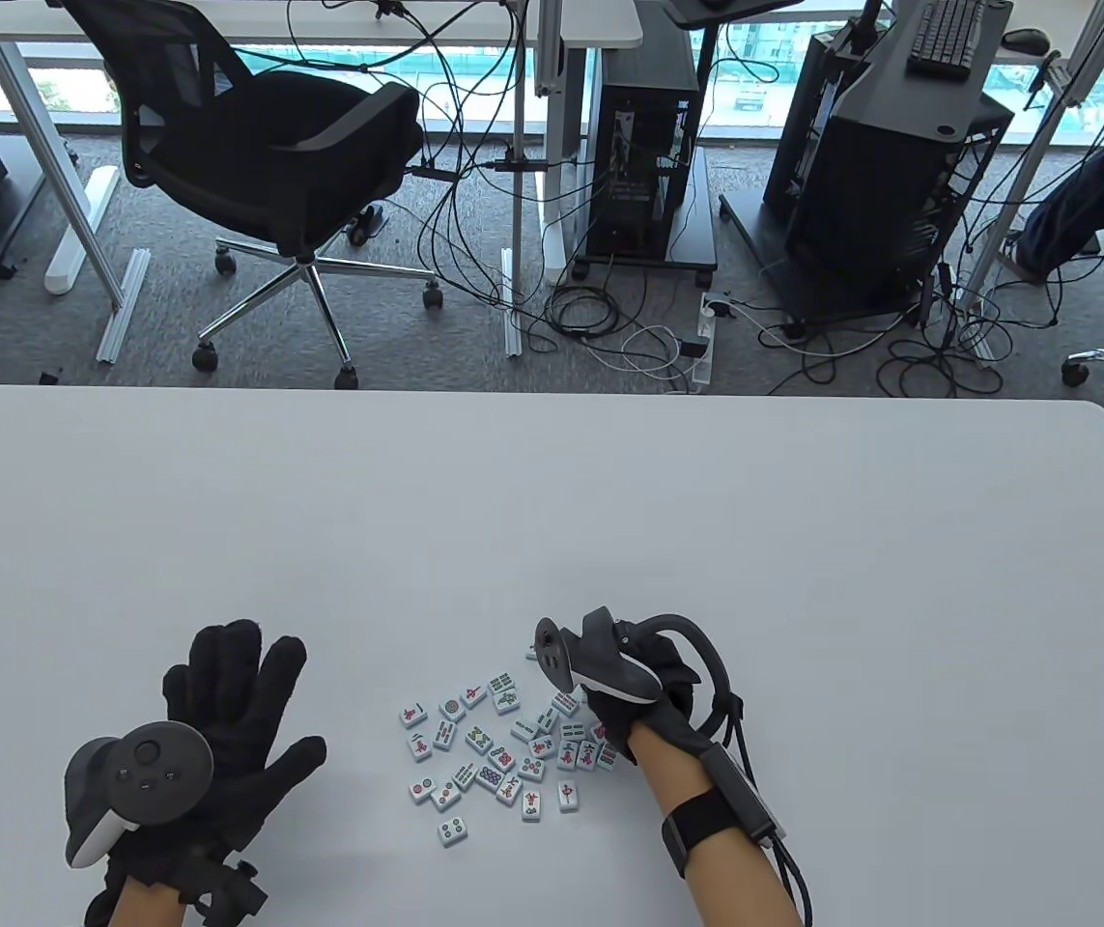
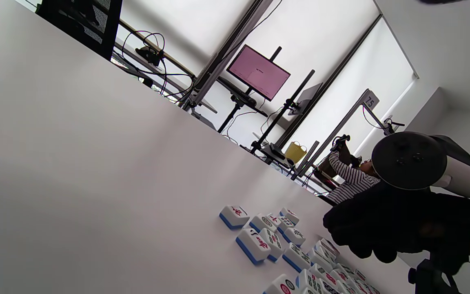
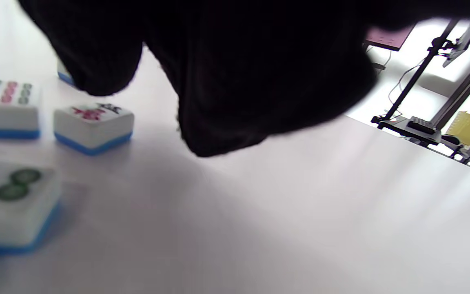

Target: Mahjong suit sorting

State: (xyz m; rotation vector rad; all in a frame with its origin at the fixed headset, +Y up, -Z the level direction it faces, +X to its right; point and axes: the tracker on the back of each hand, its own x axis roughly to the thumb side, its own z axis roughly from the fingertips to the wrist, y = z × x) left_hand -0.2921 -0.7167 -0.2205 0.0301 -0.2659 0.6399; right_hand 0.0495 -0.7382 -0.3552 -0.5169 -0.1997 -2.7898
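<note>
Because the mahjong tiles (image 1: 498, 748) lie so close together in one mixed pile on the white table (image 1: 552, 512), a small wrong push could knock them about. The right hand (image 1: 643, 700) hangs right over the pile's right side, with its fingers pointing down at the tiles. The pictures do not show if those fingers pinch a tile, so that cannot be told. If a fingertip (image 3: 222, 139) comes down between two tiles, it may bump a neighbour and flip it face down, and then its suit would be hidden. A tile picked by its edge could also slip and drop back into the pile. The left hand (image 1: 233, 715) lies flat on the table with its fingers spread wide, holding nothing, well apart from the pile. No sorted groups show yet, so the sorting looks barely begun.
</note>
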